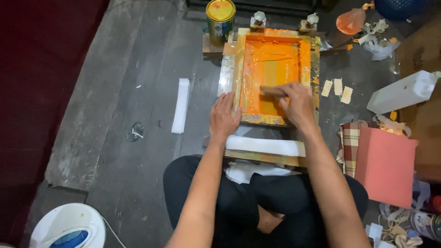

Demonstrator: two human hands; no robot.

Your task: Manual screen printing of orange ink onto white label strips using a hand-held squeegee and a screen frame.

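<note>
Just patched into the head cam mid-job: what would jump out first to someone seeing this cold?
The orange-inked screen frame at top centre, with the right hand gripping a wooden squeegee on it and the left hand pressing the frame's left edge. Next, the yellow-lidded can just behind the frame, and the pink board at right.

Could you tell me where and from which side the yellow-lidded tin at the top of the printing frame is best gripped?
The tin stands upright, so I would wrap its round side wall, just below the lid. Come from its left, where the floor looks bare; the orange frame and the clamps crowd its right. Its weight cannot be judged.
</note>
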